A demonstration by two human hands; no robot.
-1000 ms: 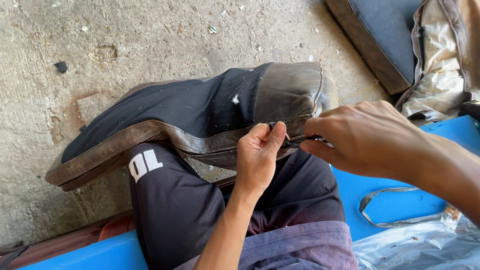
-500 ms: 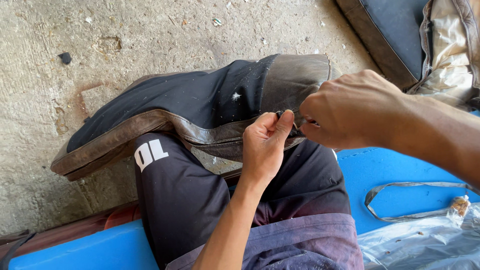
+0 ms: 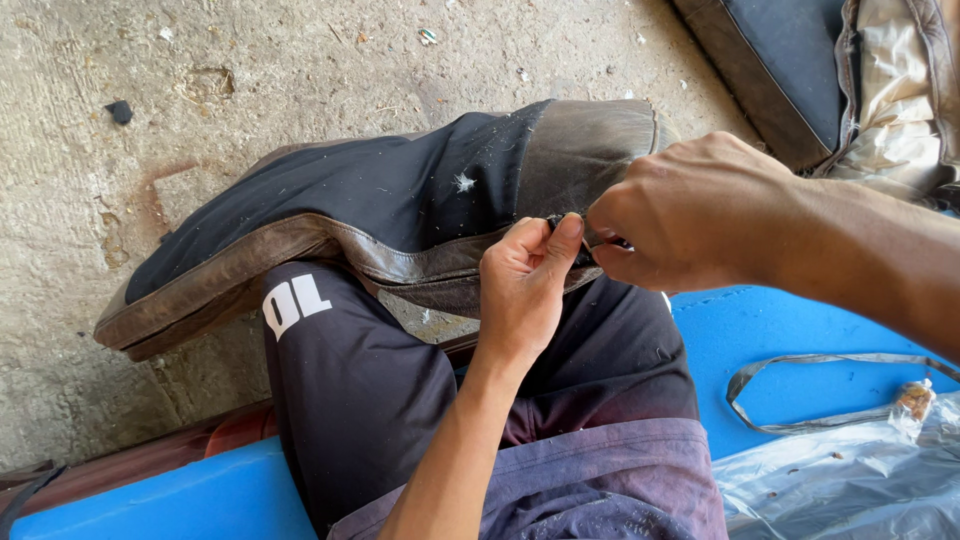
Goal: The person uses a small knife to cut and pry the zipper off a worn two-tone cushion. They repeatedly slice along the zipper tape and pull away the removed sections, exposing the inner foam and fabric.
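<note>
The long black-and-brown seat cover (image 3: 400, 215) is laid across the knee, its length running left to right, and its near seam edge is pinched by the left hand (image 3: 525, 285) and the closed right hand (image 3: 690, 215) together at the right end.

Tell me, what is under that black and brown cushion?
The cushion rests on the person's knee in dark trousers, its far end over the concrete floor. The ground right beneath it is hidden.
</note>
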